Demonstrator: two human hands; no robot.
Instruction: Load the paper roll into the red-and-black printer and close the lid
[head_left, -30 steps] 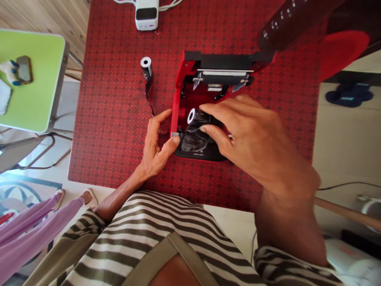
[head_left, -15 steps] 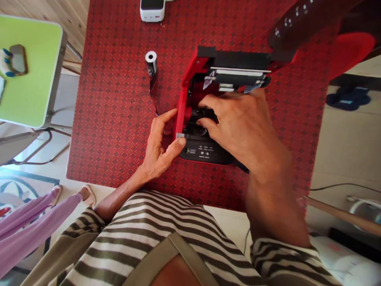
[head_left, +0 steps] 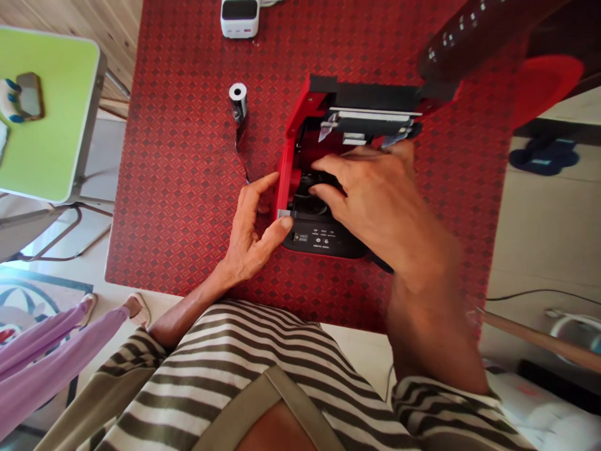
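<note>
On the table stands a red and black label printer (head_left: 323, 241) with its lid raised. My left hand (head_left: 253, 228) grips its left side, thumb on the front corner and fingers against the outer red wall. My right hand (head_left: 380, 200) reaches into the open bay from the right. Its thumb and forefinger are bent around a dark, shiny ribbon roll (head_left: 310, 203) there; the other fingers are hidden. Left of the printer stands a roll of black ribbon (head_left: 238, 103) with a white core, a dark strip trailing from it toward my left hand.
A white device with a dark top (head_left: 240, 17) sits at the back of the red patterned table (head_left: 173, 156). On the left, a green table (head_left: 51, 144) holds a phone (head_left: 30, 94). A person's legs in purple trousers (head_left: 61, 344) show at lower left.
My right thumb and forefinger have shifted slightly at the dark roll in the bay. My left hand stays on the printer's side. The view has moved a little.
</note>
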